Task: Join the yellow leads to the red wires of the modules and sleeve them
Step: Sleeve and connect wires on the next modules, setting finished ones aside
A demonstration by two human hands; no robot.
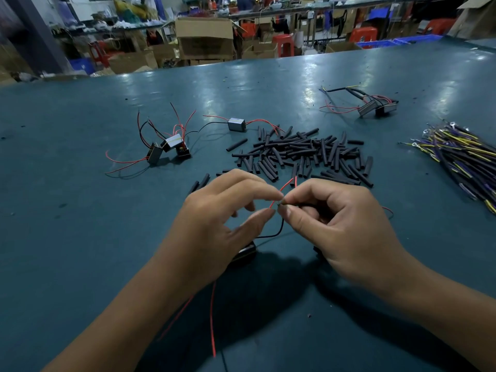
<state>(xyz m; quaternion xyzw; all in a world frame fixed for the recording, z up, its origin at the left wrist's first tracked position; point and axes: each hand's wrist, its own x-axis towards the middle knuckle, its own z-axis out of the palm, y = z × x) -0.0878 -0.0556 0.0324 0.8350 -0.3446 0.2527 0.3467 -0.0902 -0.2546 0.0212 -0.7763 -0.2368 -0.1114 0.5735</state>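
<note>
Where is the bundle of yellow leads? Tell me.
In the head view, the bundle of yellow leads lies at the table's right edge, right of the pile of black sleeves and beyond the right hand.

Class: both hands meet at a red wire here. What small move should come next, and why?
Probably finish twisting the joint: left hand and right hand pinch the red wire together at their fingertips, and the black sleeves lie untouched behind.
</note>
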